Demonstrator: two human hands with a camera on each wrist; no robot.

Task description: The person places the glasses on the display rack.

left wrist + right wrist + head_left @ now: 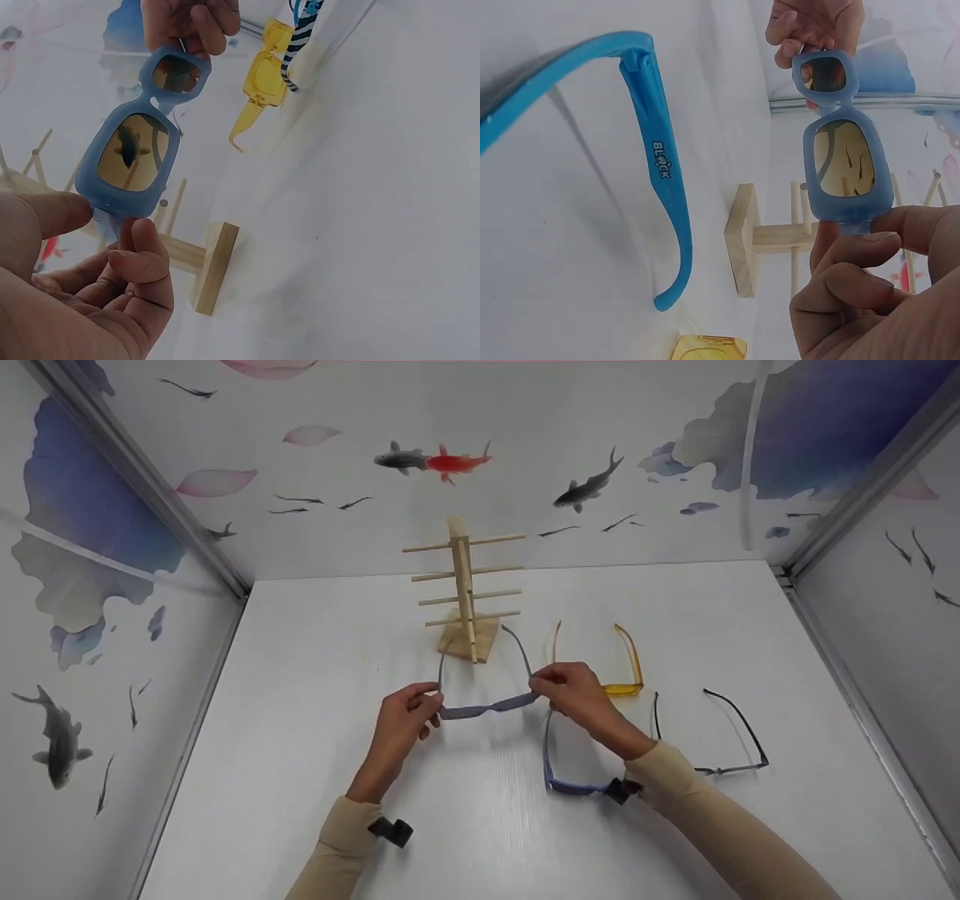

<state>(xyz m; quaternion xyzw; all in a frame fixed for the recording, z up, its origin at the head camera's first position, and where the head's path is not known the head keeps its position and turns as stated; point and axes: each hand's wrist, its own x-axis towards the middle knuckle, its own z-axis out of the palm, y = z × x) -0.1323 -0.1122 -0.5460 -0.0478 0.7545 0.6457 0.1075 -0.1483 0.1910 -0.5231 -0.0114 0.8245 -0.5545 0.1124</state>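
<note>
Blue-grey sunglasses (pixel 465 712) with amber lenses are held up between both hands, their arms unfolded toward the wooden rack. My left hand (pixel 405 720) pinches them at the left hinge, thumb on one side and fingers on the other. At the opposite hinge my right hand (pixel 577 694) grips the frame between thumb and curled fingers. In the left wrist view the blue frame (pixel 127 199) fills the space between the two hands. Just beyond the sunglasses stands the wooden rack (pixel 463 577), an upright post with several crossbars on a square base.
Yellow glasses (pixel 624 690) lie right of the rack, arms unfolded. Bright blue glasses (pixel 574 789) lie under my right forearm, partly hidden by it. Farther right are dark-framed glasses (pixel 739 769). Printed panels wall the white table (pixel 300 660) at the back and sides.
</note>
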